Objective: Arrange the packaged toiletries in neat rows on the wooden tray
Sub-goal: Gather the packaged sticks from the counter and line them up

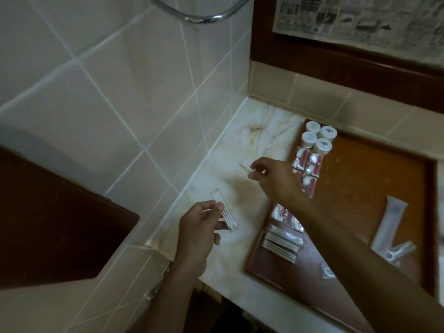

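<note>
A wooden tray (365,179) lies on the marble counter at the right. Along its left edge stand several white-capped bottles (318,138), then clear packets with red and white contents (307,164), then a stack of flat white sachets (282,243). My left hand (199,234) is over the counter, left of the tray, and pinches a clear packet of cotton swabs (224,212). My right hand (274,179) reaches across the tray's left edge and grips a small clear packet (247,168) over the counter.
A long white sachet (390,222), a small clear packet with a plastic piece (400,253) and another small packet (328,271) lie loose on the tray's right part. A tiled wall meets the marble counter (249,140) at the left. A dark wooden panel (48,224) is at the lower left.
</note>
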